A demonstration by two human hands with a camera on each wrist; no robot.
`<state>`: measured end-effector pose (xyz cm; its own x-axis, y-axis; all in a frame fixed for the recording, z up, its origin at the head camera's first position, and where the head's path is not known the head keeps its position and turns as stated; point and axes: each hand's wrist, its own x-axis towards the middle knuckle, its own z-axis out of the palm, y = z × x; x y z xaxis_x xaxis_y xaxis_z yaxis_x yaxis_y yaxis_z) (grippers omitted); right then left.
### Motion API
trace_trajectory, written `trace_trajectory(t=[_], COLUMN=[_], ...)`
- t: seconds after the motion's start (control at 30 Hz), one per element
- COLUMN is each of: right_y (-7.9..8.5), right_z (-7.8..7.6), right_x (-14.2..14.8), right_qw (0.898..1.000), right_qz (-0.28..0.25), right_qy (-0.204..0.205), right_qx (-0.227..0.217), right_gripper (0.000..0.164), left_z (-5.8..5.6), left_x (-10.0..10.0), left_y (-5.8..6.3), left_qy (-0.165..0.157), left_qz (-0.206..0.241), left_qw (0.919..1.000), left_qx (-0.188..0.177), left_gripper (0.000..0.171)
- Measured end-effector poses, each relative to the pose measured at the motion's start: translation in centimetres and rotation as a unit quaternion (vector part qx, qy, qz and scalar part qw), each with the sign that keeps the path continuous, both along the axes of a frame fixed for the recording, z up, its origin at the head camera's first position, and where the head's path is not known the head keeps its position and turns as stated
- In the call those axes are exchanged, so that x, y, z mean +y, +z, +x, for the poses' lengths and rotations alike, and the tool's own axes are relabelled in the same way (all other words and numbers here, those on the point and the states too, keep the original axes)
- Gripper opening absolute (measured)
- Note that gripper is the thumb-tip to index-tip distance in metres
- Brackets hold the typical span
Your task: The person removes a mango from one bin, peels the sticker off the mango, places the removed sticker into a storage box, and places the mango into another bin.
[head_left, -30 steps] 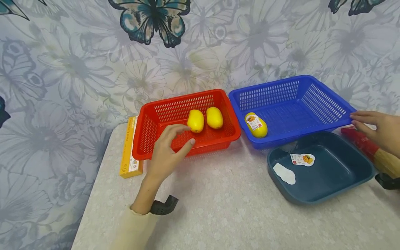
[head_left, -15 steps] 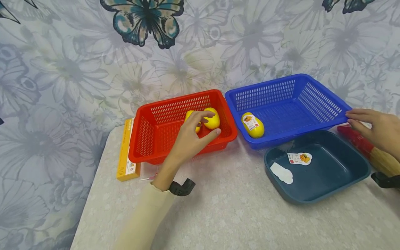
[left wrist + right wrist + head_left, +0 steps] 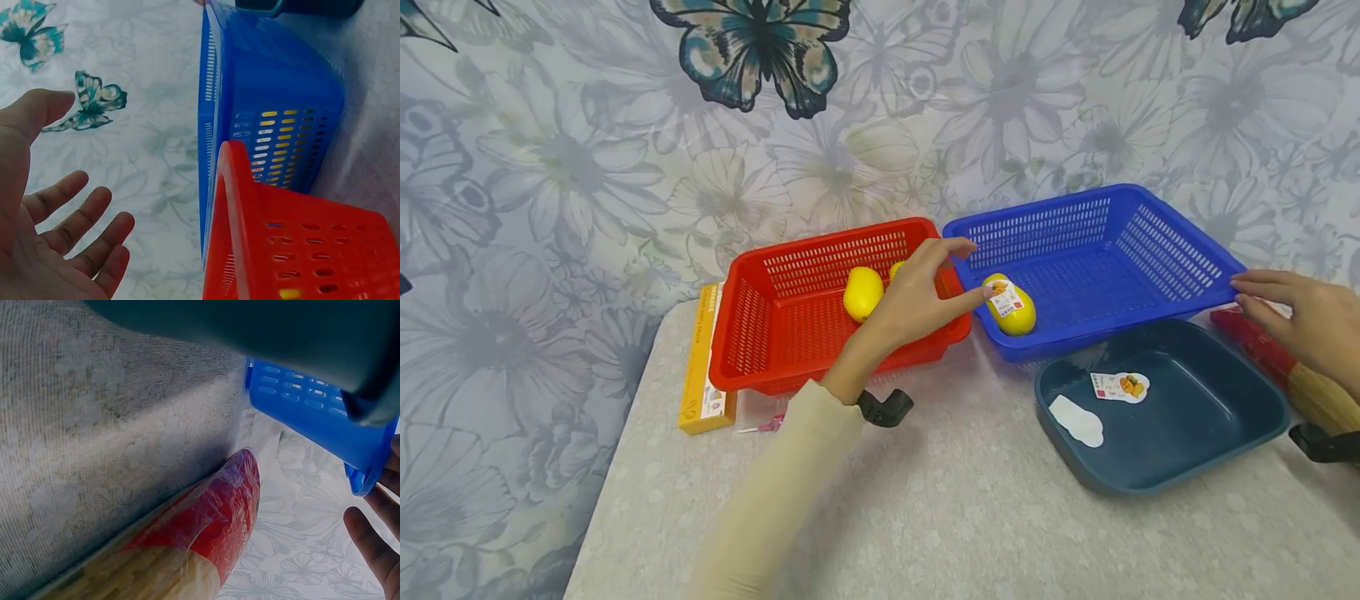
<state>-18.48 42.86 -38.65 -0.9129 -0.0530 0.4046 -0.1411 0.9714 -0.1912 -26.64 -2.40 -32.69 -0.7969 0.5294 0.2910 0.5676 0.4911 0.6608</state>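
My left hand (image 3: 917, 292) hovers over the right end of the red basket (image 3: 797, 325), fingers spread and nothing in them. Its thumb tip overlaps a labelled yellow mango (image 3: 1018, 321) in the blue basket (image 3: 1105, 275). In the left wrist view the left palm and fingers (image 3: 94, 215) show bare, apart from both baskets. Two more yellow mangoes lie in the red basket: one mango (image 3: 862, 292) shows well, the other is mostly hidden behind my left hand. My right hand (image 3: 1311, 317) rests its straight fingertips on the blue basket's right corner; in the right wrist view its thumb (image 3: 369, 544) stands off the rim.
A dark teal tub (image 3: 1210, 442) stands in front of the blue basket, holding a picture label (image 3: 1122, 386) and a white cutout (image 3: 1077, 421). To its right lies a plastic-wrapped red and tan pack (image 3: 206, 531). A yellow box (image 3: 700, 367) and small pink item (image 3: 771, 425) lie left.
My left hand has moved right across the red basket, past its mangoes, to the edge beside the blue basket, still holding nothing. My right hand stays at the blue basket's corner.
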Motion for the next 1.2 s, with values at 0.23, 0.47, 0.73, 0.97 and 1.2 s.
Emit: trace_trajectory(t=[0.23, 0.47, 0.73, 0.97, 1.2], right_y=[-0.5, -0.5, -0.4, -0.4, -0.8], right_z=[0.1, -0.2, -0.4, -0.2, 0.0], right_x=[0.3, 0.1, 0.0, -0.1, 0.1], right_qw=[1.000, 1.000, 1.000, 1.000, 0.998], right_qz=[-0.013, -0.018, -0.021, -0.024, -0.028], right_qy=[-0.009, 0.008, 0.002, 0.004, 0.015], right_qx=[-0.002, 0.010, 0.009, 0.014, 0.045], right_gripper=[0.031, 0.026, 0.024, 0.024, 0.023], left_z=[-1.8, -3.5, -5.6, -6.6, -7.4], left_x=[2.9, 4.4, 6.7, 8.8, 10.0], left_y=[0.6, 0.6, 0.7, 0.1, -0.1], left_qy=[-0.017, -0.024, -0.012, -0.029, -0.035], left_qz=[-0.044, -0.063, -0.151, -0.224, -0.398], left_qw=[0.9986, 0.9967, 0.9871, 0.9660, 0.9067], left_qx=[-0.023, -0.044, -0.052, -0.125, -0.136], left_gripper=[0.069, 0.071, 0.081, 0.099, 0.113])
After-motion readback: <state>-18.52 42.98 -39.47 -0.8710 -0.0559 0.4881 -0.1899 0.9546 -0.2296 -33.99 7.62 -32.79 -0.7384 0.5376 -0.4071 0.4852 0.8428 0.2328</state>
